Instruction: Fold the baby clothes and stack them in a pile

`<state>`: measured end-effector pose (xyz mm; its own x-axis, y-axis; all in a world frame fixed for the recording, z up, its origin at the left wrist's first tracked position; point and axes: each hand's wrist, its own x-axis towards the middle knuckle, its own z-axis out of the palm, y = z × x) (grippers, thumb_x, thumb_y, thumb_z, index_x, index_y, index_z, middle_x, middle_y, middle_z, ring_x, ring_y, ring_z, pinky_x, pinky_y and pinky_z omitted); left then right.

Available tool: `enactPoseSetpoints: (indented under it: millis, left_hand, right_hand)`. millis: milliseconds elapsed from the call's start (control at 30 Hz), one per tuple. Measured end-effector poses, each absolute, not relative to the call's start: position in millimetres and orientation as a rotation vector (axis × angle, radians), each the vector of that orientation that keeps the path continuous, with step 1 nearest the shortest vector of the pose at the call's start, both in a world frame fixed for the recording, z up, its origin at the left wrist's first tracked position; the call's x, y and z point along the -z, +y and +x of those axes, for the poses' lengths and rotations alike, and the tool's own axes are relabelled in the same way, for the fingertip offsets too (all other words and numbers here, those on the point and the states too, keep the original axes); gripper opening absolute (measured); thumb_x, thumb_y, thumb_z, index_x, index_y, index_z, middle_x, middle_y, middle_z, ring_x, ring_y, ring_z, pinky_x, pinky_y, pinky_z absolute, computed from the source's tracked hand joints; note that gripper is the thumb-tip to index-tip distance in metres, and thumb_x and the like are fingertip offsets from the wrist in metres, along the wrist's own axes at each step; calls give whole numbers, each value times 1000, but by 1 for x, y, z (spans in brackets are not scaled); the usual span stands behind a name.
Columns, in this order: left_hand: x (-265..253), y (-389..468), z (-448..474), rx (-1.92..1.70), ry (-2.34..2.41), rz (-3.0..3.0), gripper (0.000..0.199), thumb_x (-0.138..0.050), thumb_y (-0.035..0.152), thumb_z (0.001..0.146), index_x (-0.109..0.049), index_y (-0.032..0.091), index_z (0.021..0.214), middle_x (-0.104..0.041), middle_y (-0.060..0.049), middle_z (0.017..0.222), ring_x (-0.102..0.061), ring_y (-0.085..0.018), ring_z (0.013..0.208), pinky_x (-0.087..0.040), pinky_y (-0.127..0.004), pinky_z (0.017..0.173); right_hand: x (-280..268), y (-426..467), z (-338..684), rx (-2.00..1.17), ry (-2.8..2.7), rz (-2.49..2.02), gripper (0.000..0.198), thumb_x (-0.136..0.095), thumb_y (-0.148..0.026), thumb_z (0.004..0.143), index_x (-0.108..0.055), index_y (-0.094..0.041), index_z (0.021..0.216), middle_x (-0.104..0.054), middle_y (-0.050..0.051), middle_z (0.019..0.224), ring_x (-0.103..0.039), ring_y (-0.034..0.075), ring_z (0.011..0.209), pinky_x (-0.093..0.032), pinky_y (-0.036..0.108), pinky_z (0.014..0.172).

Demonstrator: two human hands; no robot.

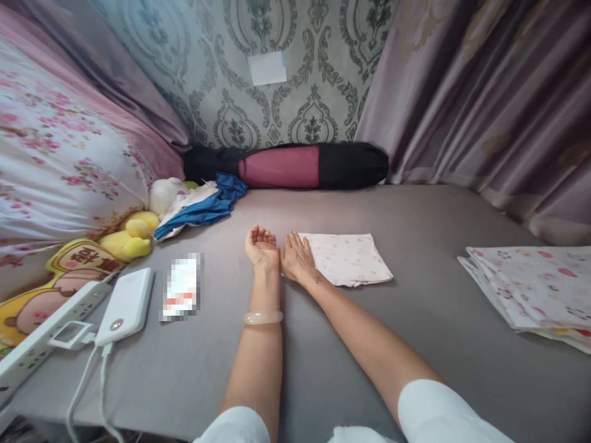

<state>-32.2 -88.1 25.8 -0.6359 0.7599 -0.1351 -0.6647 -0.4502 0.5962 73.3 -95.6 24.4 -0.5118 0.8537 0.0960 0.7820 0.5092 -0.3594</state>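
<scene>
A folded white cloth (349,259) with small faint prints lies flat on the grey sheet in front of me. My right hand (297,257) rests palm down at its left edge, fingers stretched out and partly over that edge. Just to the left, my left hand (261,247) lies palm up with its fingers loosely curled and nothing in them. The two hands are side by side, nearly touching. Farther right sits a thicker stack of folded printed cloth (540,286), away from both hands.
On the left are a white power bank (125,307) with cables, a power strip (34,347), a blurred packet (182,286), and a yellow plush toy (132,237). Behind lie a blue and white garment (201,209) and a long black and maroon bag (284,166) against the wall.
</scene>
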Motion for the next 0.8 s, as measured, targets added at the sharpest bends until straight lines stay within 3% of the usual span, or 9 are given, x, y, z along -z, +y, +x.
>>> enactPoseSetpoints:
  millis: [167, 267, 367, 467, 633, 800]
  left_hand:
    - [-37, -87, -4, -2039, 1009, 371, 19, -55, 30, 84, -64, 17, 74, -62, 1, 64, -56, -9, 53, -39, -20, 56]
    - [-33, -86, 15, -1915, 1260, 743, 7, -61, 16, 78, -67, 18, 77, -65, -1, 68, -59, -13, 64, -42, -23, 66]
    - [-24, -86, 31, -1803, 1331, 984, 24, -59, 1, 69, -69, 22, 77, -66, -2, 74, -61, -19, 81, -44, -30, 86]
    - [-16, -88, 40, -1723, 1329, 1130, 35, -58, -5, 62, -69, 24, 79, -67, -4, 83, -60, -23, 94, -37, -37, 102]
    - [-13, -92, 45, -1556, 1393, 1411, 35, -60, -3, 56, -65, 24, 76, -66, -6, 83, -59, -28, 96, -33, -43, 106]
    - [-14, -93, 45, -1523, 1416, 1513, 30, -59, -1, 58, -62, 24, 75, -64, -6, 82, -58, -28, 95, -33, -44, 106]
  right_hand:
    - [-34, -91, 97, -431, -2449, -1383, 56, -23, -31, 99, -34, -4, 147, -28, 15, 157, -20, 23, 146, -13, 42, 118]
    - [-35, -89, 124, -304, -2431, -1432, 56, -23, -30, 99, -36, -4, 146, -28, 16, 156, -19, 25, 146, -10, 45, 118]
    - [-31, -88, 149, -234, -2462, -1492, 57, -22, -29, 98, -35, -3, 147, -28, 16, 156, -19, 26, 146, -8, 48, 118]
    - [-26, -87, 162, -229, -2494, -1532, 57, -21, -29, 98, -33, -3, 148, -28, 15, 156, -20, 26, 146, -8, 48, 118]
    - [-21, -87, 163, -222, -2498, -1548, 57, -20, -28, 98, -33, -3, 148, -29, 14, 156, -21, 26, 146, -8, 48, 118]
    - [-21, -86, 164, -258, -2491, -1533, 57, -19, -28, 98, -33, -4, 148, -30, 12, 156, -21, 24, 146, -9, 46, 119]
